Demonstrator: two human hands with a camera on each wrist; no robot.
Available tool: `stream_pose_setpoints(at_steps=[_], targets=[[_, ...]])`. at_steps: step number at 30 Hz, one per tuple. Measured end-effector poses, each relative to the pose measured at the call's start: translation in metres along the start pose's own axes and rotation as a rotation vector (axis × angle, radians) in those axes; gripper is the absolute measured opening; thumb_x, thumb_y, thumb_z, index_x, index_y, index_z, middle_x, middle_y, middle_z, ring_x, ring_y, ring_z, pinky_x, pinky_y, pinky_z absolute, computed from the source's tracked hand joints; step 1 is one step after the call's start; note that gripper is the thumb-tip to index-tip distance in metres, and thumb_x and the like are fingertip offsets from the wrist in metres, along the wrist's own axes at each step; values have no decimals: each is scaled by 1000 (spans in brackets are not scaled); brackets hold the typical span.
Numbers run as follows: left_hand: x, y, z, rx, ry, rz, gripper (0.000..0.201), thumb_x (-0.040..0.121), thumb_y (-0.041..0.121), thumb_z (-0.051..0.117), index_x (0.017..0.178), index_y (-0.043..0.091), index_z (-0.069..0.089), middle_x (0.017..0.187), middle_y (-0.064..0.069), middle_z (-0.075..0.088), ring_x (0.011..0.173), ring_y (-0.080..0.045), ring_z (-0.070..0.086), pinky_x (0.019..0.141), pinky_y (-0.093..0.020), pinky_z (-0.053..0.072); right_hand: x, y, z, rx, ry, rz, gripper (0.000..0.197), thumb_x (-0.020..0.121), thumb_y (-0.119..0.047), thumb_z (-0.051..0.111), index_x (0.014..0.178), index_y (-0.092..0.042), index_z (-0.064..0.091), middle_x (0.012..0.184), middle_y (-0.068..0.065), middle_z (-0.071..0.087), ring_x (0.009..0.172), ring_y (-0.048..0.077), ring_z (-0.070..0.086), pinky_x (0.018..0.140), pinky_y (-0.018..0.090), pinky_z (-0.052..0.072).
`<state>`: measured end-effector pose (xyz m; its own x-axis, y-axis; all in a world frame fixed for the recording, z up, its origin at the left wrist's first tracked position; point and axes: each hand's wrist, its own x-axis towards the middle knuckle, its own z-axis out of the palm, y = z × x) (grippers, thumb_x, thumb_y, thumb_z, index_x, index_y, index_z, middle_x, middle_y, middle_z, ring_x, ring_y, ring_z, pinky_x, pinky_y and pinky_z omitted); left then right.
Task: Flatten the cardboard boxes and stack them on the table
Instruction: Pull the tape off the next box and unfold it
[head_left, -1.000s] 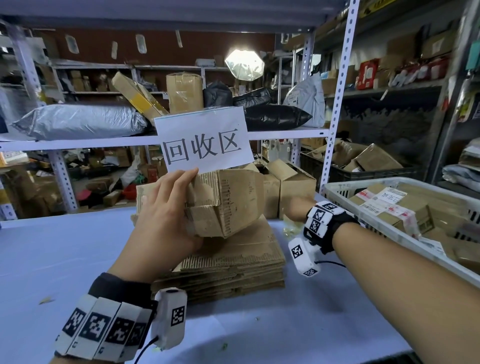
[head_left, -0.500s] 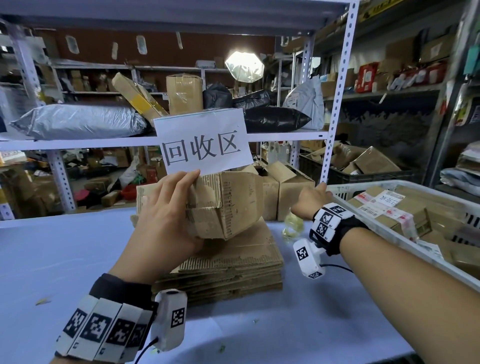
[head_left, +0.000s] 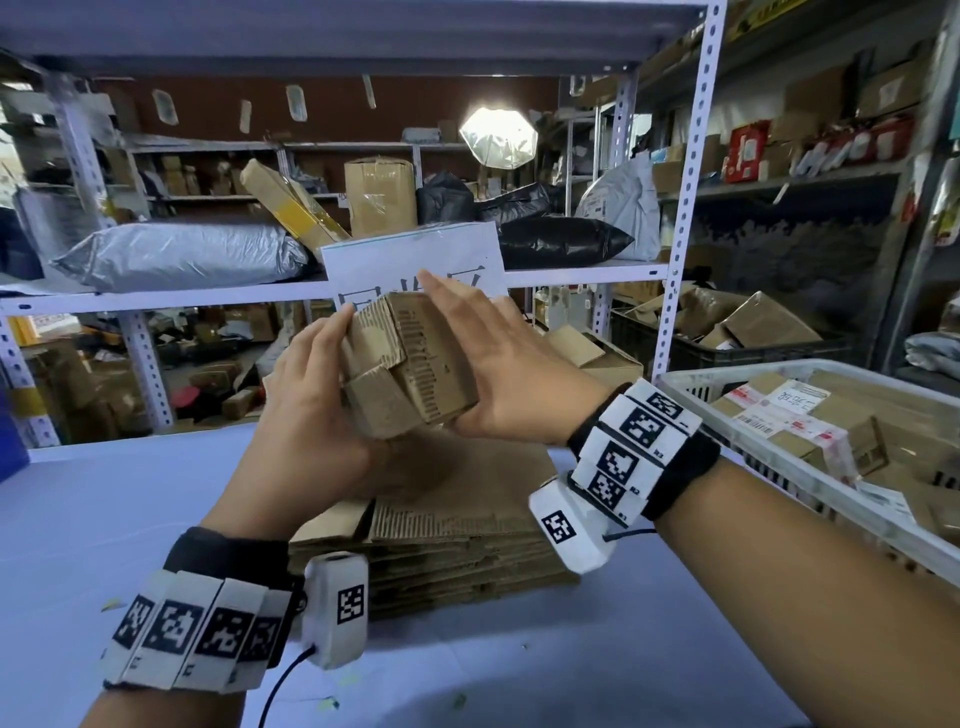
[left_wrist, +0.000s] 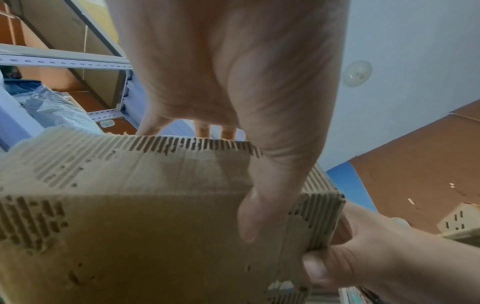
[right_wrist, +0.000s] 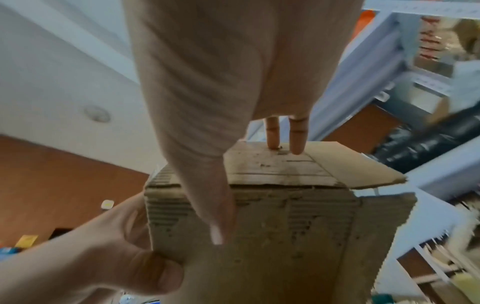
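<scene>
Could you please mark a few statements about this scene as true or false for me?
1. The left hand and the right hand both hold the small cardboard box. True.
2. The flattened stack lies on the table. True.
3. The small cardboard box rests on the flattened stack. False: it is held up above the stack.
4. The white basket is empty. False: it holds labelled boxes.

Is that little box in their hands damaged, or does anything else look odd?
Yes. The cardboard box held between the left hand and right hand is worn: its outer paper is peeled off in patches, baring the ribbed layer, and one flap sticks out loose. Small scraps litter the table.
</scene>
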<state>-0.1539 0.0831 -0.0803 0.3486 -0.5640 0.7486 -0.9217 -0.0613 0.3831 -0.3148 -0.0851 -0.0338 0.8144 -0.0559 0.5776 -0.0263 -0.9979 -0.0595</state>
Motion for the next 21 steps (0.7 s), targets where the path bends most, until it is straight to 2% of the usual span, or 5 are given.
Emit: stream_pose_setpoints(at_steps=[6,11,16,18,21], targets=[[4,-1,-9,101,60,125,123,66,35,92,161,26,16,159,-4,28,147,-32,25,120,-51,24,1,-10,-5,54,93,23,119,69,-38,83,160,-20,8,156,3,22,139,31,32,113,55,34],[9,-8,-31,-84,86,-104,113,69,78,67,159,43,7,160,8,17,152,-19,15,124,-47,20,-1,1,-1,208,270,37,118,66,-16,90,157,-11,15,152,7,25,140,18,32,115,42,37],[17,-17,-36,-725,183,-490,65,93,43,63,149,19,43,135,3,62,118,-14,63,93,-36,55,-3,9,8,324,300,57,113,71,-14,87,158,-19,14,156,-3,22,143,17,33,113,45,41],[18,-15,-30,-795,135,-543,34,101,21,57,135,16,59,116,1,71,92,-9,70,69,-26,56,-4,10,10,505,225,137,113,73,-20,85,157,-35,11,157,-14,25,143,11,36,109,48,45],[17,-10,-24,-817,124,-557,36,98,3,50,130,16,61,106,0,71,80,-7,68,56,-19,52,-6,10,9,773,213,188,101,78,-41,79,154,-42,12,149,-25,38,135,-4,43,107,27,45]])
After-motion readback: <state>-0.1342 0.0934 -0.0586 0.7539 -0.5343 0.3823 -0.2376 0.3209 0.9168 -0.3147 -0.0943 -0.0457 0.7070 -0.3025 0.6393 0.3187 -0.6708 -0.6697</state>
